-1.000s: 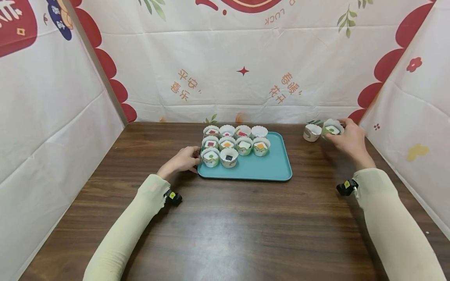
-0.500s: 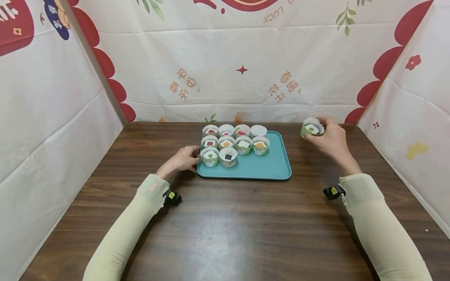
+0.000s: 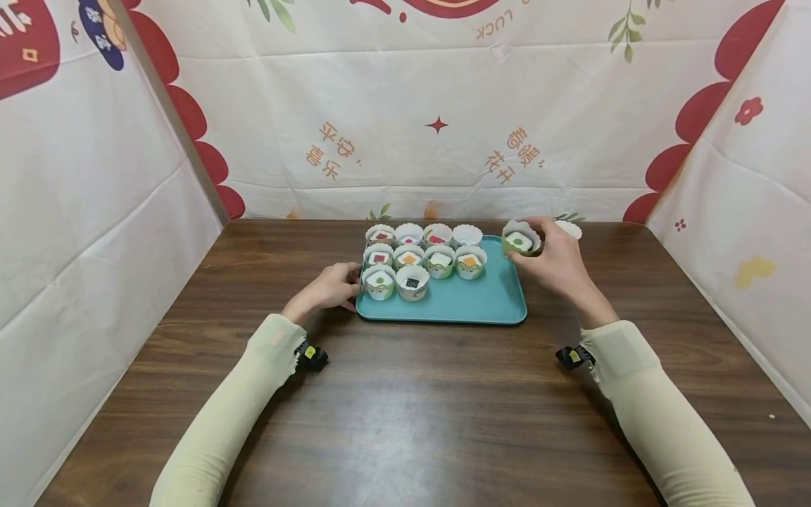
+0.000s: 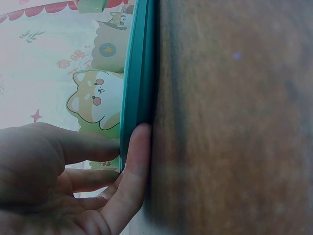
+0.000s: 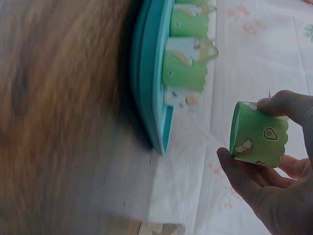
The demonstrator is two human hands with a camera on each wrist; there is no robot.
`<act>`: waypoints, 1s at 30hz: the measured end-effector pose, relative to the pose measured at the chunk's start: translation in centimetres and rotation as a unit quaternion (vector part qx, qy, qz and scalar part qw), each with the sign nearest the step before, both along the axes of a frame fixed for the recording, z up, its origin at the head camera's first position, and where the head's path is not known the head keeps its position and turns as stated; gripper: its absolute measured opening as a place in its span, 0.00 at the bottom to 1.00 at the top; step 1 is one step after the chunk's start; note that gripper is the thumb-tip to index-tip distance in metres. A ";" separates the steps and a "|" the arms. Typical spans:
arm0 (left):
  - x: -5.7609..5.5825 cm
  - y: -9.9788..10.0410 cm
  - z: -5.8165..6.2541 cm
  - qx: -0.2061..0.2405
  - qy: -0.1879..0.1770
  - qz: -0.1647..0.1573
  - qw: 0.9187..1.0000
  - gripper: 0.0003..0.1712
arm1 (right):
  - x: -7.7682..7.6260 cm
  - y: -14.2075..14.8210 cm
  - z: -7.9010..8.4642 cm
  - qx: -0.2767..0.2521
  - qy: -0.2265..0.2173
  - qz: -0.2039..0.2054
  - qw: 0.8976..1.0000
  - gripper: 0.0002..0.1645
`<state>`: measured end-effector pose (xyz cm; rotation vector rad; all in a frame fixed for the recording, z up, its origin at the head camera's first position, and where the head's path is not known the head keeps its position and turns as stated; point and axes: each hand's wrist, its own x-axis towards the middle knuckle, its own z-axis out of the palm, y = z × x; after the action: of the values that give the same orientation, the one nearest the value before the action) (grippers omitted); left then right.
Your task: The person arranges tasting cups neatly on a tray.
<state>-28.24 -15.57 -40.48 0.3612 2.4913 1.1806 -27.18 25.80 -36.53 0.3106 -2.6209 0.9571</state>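
Note:
My right hand (image 3: 557, 257) pinches a green paper cupcake cup (image 5: 260, 134) between thumb and fingers, above the tray's back right corner. The held cup (image 3: 521, 238) has a scalloped rim, and a white piece with a green spot lies inside. My left hand (image 3: 329, 285) grips the left edge of the blue-green tray (image 3: 481, 303). In the left wrist view, the fingers of the left hand (image 4: 98, 181) meet the tray rim (image 4: 139, 63) from both sides. Rows of similar paper cups (image 3: 412, 284) fill the tray's left and back part, most with white or coloured pieces inside.
Another paper cup (image 3: 569, 229) stands right of the tray, mostly hidden behind the right hand. The dark wooden table (image 3: 393, 408) runs back to a white printed cloth (image 3: 393, 141), which also hangs along both sides.
My right hand has lifted the green cup from beside the other loose cup and carried it left, over to the tray's back right corner. The left hand and tray have stayed put.

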 end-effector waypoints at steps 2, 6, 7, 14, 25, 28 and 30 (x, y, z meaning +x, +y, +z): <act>0.0 0.0 0.0 -0.001 -0.001 -0.001 1.000 0.33 | 0.1 -0.6 -0.1 0.008 0.006 0.011 1.000 0.39; 0.0 0.0 0.1 -0.001 0.000 0.000 1.000 0.33 | 0.3 -1.8 -0.4 0.025 0.024 0.040 0.999 0.39; 0.0 0.0 0.1 -0.001 0.001 0.000 1.000 0.33 | 0.4 -2.1 -0.4 0.029 0.028 0.048 0.998 0.39; 0.0 0.0 0.1 -0.001 -0.002 -0.002 1.000 0.33 | 0.7 -4.9 -0.5 0.054 0.032 0.087 0.994 0.40; 0.0 -0.1 0.1 -0.004 0.003 0.000 1.000 0.33 | 1.0 -8.2 -0.7 0.078 0.005 0.130 0.988 0.37; 0.0 -0.1 0.1 -0.008 0.004 0.001 1.000 0.33 | 1.0 -8.8 -0.7 0.089 0.001 0.138 0.987 0.37; 0.0 -0.1 0.1 -0.009 0.004 0.000 1.000 0.33 | 0.9 -9.1 -0.7 0.098 -0.003 0.140 0.985 0.36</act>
<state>-28.26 -15.69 -40.34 0.3609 2.5075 1.1584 -26.24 16.66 -37.26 0.7419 -2.7289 0.7798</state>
